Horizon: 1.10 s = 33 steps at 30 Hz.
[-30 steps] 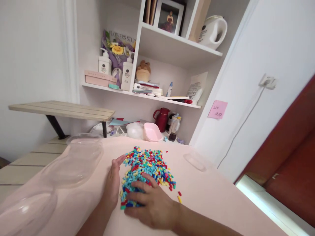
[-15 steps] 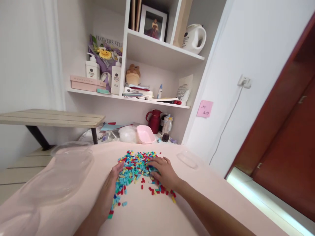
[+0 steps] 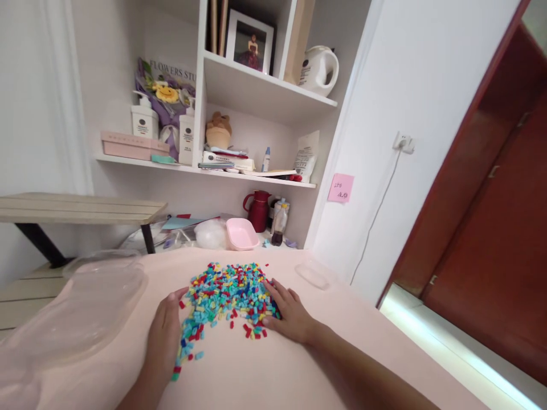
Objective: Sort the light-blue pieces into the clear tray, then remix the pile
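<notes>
Nearest the camera, two bare forearms reach forward over a pale pink table (image 3: 265, 376). The left hand (image 3: 164, 333) lies on its side with fingers straight and together, its grip wide and holding nothing, the palm edge against the left flank of a pile of small coloured bricks (image 3: 228, 293). The right hand (image 3: 290, 313) lies flat with fingers spread, grip likewise wide and empty, its fingertips touching the pile's right edge. The bricks, mostly turquoise with red, yellow and blue, sit on the table between the two hands, a few strays trailing toward the left wrist.

Left of the pile lies a clear plastic tray (image 3: 94, 307); a small clear lid (image 3: 314, 275) sits near the table's far right edge. Beyond the table stand a pink tub (image 3: 241, 233) and a red jug (image 3: 258, 209). Above them, white shelves (image 3: 256, 97) carry bottles, a photo frame and a white kettle (image 3: 318, 69). A pink note (image 3: 341, 188) sticks to the wall; a dark red door (image 3: 491, 228) fills the right.
</notes>
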Available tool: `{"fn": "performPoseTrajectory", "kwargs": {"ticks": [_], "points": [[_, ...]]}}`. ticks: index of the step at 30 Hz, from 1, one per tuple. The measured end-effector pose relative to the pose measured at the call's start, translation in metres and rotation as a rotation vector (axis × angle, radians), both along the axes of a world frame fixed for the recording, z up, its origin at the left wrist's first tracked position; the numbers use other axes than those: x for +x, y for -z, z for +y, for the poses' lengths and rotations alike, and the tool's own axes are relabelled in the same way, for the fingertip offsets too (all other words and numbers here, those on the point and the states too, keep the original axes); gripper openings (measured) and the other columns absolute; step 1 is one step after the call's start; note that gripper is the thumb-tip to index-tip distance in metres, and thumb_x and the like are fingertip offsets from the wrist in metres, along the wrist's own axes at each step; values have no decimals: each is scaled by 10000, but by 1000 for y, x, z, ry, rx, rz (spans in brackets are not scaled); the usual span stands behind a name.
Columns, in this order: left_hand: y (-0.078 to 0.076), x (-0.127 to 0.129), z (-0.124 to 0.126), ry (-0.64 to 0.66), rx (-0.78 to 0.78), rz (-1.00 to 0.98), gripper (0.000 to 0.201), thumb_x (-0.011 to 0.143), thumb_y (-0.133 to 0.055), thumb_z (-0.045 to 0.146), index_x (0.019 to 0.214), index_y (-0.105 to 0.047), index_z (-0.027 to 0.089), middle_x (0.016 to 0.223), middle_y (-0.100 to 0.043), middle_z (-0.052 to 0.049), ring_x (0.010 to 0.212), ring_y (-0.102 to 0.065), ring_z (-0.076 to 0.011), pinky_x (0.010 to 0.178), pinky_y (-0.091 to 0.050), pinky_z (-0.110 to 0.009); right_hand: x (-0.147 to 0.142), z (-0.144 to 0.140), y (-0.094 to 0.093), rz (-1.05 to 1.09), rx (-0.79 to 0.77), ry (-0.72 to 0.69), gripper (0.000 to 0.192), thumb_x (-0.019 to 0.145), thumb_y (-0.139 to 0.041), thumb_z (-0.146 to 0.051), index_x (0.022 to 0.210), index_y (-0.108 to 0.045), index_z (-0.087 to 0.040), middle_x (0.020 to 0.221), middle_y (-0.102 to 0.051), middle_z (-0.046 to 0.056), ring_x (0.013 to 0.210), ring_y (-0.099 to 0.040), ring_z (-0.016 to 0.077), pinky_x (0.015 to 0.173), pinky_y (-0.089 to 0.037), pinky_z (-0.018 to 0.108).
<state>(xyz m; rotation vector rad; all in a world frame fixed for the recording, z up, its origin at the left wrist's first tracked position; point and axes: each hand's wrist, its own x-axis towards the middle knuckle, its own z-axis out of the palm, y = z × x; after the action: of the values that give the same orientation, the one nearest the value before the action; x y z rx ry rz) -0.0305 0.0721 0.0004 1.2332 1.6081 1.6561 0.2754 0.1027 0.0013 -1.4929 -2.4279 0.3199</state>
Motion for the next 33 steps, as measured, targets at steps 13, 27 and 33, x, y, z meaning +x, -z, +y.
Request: {"fn": "performPoseTrajectory", "kwargs": {"ticks": [13, 27, 33], "points": [[-9, 2, -8, 161, 65, -218, 619, 864, -317, 674, 1122, -647, 218, 1316, -599, -72, 1303, -464, -257, 1135, -311, -469, -84, 10, -31, 228, 145, -230, 666, 949, -354, -561, 1518, -163, -272, 1577, -194, 96, 1444, -168, 253, 1156, -143, 493], [3, -22, 9, 56, 90, -317, 688, 857, -283, 680, 1210, -592, 177, 1363, -560, -105, 1293, -481, -230, 1152, -283, -432, -168, -40, -20, -1, 426, -370, 479, 833, -533, -541, 1236, -551, -283, 1443, -437, 57, 1370, -255, 325, 1131, -15, 583], [-2, -17, 7, 142, -16, -27, 598, 861, -348, 636, 1178, -620, 208, 1313, -579, -74, 1282, -482, -240, 1153, -274, -448, -139, -10, -17, 25, 399, -143, 246, 834, -546, -290, 1064, -633, -285, 1213, -621, 17, 1261, -400, 270, 1119, -76, 552]]}}
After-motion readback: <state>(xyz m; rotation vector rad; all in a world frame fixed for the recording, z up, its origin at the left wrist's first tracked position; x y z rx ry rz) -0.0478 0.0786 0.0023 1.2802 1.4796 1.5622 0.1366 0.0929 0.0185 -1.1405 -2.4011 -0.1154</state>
